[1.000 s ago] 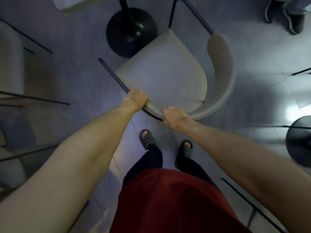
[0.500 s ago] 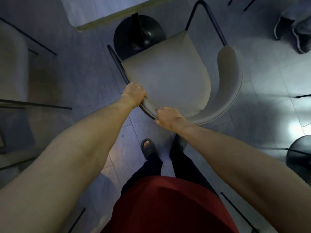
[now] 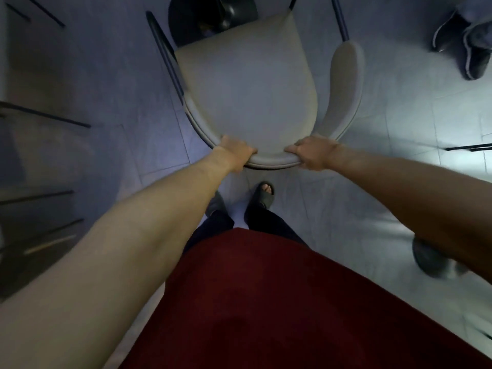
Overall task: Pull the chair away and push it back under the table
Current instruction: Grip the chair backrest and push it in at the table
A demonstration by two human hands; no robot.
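Note:
A beige chair (image 3: 247, 83) with a curved padded backrest and thin black metal legs stands right in front of me, seen from above. My left hand (image 3: 234, 151) grips the left part of the backrest's top edge. My right hand (image 3: 312, 153) grips the same edge a little to the right. The seat's front points toward the table's round black base (image 3: 210, 17) at the top of the view. The tabletop is out of frame.
Another person's dark shoes (image 3: 468, 46) stand at the top right. Black legs of other chairs (image 3: 45, 115) line the left side, with one more leg (image 3: 468, 148) at the right. My feet in dark sandals (image 3: 262, 195) are just behind the chair.
The chair has turned from angled to square with me, its front now toward the table base. My right hand has slid to the right along the backrest. The view has shifted forward.

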